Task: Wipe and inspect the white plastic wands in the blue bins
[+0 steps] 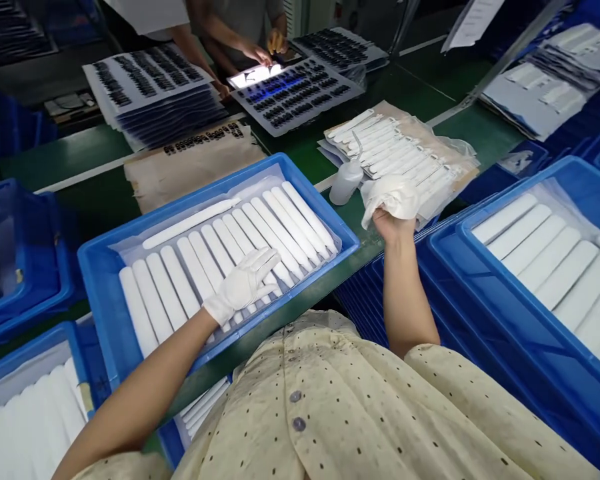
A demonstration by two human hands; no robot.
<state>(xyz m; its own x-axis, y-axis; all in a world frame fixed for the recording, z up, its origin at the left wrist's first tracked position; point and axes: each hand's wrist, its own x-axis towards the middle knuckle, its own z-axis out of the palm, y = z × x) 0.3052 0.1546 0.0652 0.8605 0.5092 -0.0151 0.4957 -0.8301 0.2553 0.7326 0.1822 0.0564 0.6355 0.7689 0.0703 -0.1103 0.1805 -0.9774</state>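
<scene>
My left hand point(243, 283), in a white glove, lies over a row of long white strips point(199, 261) in a blue tray point(94, 293). Its fingers are stretched out and it is open; what lies under the palm is hidden. One more strip point(190, 223) lies crosswise along the tray's far side. Raised right of the tray, my bare right hand point(394, 225) is closed on a white cloth point(393, 197), which covers most of its fingers. Just left of the cloth stands a squeeze bottle point(347, 181) with a bent spout.
Behind the bottle lies a stack of white parts on sheets point(405, 150). Stacked blue trays point(485, 267) with white strips are at my right, others point(25, 267) at my left. Across the green table, a co-worker's hands point(265, 53) are by a lit panel and sheets of black parts point(300, 93).
</scene>
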